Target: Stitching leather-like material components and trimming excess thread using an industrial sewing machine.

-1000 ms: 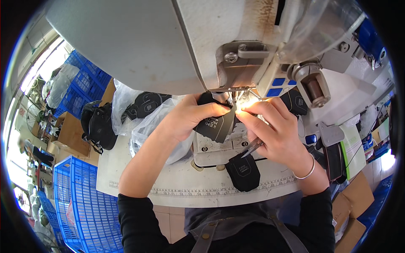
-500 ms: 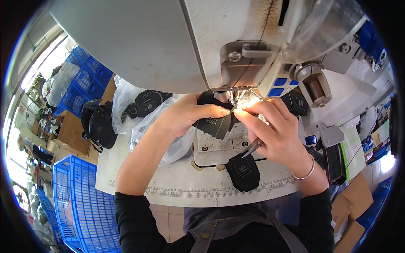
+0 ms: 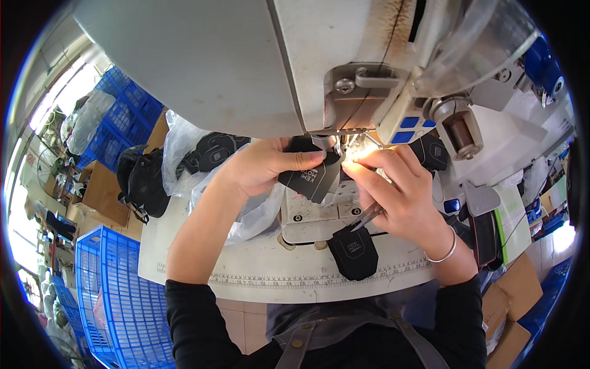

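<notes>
My left hand [image 3: 261, 167] pinches a black fabric piece [image 3: 311, 176] with pale printing between its thumb and fingers, under the head of the sewing machine [image 3: 203, 67]. My right hand [image 3: 402, 190] is closed beside the needle area, thumb and forefinger together; the lamp's glare hides whatever they pinch. Tucked in that hand's lower fingers is a slim metal tool like tweezers [image 3: 367, 216], its tip pointing down and left. Just below the tip, another black fabric piece [image 3: 354, 253] lies on the machine table [image 3: 246, 270].
Clear plastic bags with black pieces [image 3: 215, 150] lie left on the table. Another black piece [image 3: 430, 152] is behind my right hand. A blue crate [image 3: 126, 295] stands at the lower left. At right are a thread spool [image 3: 458, 130] and a cardboard box [image 3: 516, 286].
My left hand has shifted slightly left with the fabric piece, turning its printed face more into view. My right hand stays almost in place by the needle.
</notes>
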Motion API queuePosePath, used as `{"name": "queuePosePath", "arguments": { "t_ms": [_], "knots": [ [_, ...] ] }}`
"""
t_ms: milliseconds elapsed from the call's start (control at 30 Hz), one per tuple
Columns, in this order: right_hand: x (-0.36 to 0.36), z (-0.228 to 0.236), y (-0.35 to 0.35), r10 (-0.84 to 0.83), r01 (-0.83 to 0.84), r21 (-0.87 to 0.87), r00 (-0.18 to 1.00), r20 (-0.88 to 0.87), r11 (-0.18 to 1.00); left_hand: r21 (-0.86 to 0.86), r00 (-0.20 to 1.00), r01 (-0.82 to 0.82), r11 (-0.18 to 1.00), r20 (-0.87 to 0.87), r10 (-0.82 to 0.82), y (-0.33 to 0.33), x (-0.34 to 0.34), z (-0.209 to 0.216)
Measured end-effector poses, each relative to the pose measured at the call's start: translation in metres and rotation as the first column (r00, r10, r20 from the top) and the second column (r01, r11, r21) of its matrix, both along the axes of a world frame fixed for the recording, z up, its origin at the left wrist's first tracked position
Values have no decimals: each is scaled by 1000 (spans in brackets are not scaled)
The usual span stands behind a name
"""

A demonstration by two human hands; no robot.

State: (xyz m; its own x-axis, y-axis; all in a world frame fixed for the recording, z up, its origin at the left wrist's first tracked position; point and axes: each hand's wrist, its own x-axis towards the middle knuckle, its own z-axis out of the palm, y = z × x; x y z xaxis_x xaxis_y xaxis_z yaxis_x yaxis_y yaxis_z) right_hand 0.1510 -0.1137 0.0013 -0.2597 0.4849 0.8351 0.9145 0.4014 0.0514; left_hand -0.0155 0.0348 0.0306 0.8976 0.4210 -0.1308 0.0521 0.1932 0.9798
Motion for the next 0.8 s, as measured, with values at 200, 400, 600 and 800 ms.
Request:
{"name": "queuePosePath", "arguments": {
  "t_ms": [200, 400, 600, 800],
  "knots": [
    [-1, 1, -1, 1, -1, -27, 1000, 2, 1000, 27, 998, 43, 999, -39, -42, 1, 0, -2],
    [0, 2, -1, -8, 9, -38, 1000, 15, 999, 60, 999, -14, 998, 47, 11, -5, 2, -2],
    [-2, 1, 0, -19, 20, -17, 1000, 23, 1000, -19, 1000, 20, 1000, 19, -20, -1, 4, -2],
    [-3, 1, 2, -23, 23, 0, 999, 27, 1000, -4, 997, 37, 999, 67, -37, 4, 6, -7]
  ]
}}
